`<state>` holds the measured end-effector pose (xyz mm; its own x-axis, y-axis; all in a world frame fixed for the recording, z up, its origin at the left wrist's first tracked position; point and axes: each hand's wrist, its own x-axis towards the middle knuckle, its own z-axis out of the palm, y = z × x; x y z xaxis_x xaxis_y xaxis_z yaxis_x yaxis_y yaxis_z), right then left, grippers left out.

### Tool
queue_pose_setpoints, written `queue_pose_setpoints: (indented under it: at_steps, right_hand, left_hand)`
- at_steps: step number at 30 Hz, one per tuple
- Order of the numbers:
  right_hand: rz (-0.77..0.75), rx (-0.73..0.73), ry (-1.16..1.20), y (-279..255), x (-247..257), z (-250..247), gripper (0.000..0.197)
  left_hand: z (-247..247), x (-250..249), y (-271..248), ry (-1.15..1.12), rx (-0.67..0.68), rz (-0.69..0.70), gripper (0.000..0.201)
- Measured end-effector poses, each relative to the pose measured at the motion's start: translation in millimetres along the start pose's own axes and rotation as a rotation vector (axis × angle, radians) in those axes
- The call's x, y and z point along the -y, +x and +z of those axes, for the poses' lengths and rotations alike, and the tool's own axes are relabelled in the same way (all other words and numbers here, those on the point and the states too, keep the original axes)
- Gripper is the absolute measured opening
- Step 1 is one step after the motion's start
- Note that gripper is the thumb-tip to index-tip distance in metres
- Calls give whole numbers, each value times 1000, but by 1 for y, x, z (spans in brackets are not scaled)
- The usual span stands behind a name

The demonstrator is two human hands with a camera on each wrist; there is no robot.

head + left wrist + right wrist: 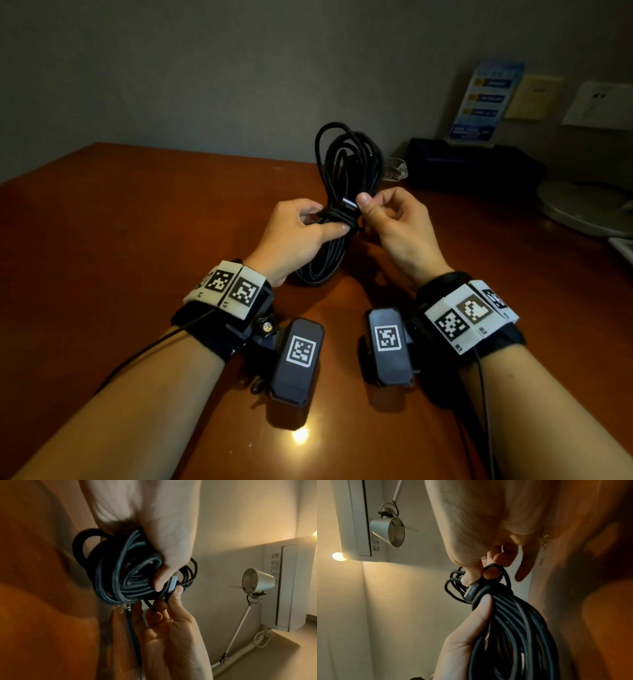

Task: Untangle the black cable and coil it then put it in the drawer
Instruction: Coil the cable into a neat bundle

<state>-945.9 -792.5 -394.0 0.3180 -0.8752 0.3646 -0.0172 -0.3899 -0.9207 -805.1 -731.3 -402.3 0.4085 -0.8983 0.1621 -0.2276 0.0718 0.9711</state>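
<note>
We grip the coiled black cable [342, 192] at its waist: left hand [294, 236] clamps the bundle, right hand [394, 222] pinches its plug end [347, 202]; coil's long axis points away over the desk [137, 222], no drawer visible

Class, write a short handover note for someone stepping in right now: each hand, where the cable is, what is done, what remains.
Left hand: grips the coiled black cable at its waist, above the desk.
Right hand: pinches the cable's connector end against the bundle.
Done: cable untangled and coiled.
Left: secure the loose end, then put the coil in the drawer, which no view shows.
</note>
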Motion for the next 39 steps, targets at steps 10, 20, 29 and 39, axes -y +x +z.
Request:
queue_pose_setpoints:
  at_steps: [10,20,29,39]
  right_hand:
    - [-111,113,74,-2,4,-8,7]
    - [27,53,84,-3,7,-8,25]
    - [102,24,166,-3,6,-3,36]
    - [193,128,-24,3,7,-12,34]
  left_hand:
    - [-2,-4,-2,-77,107,-38,21]
    - [-1,-6,-5,-81,261,-40,13]
    - [0,-4,-6,-46,186,37,14]
    - [-1,-3,-4,168,147,129,18]
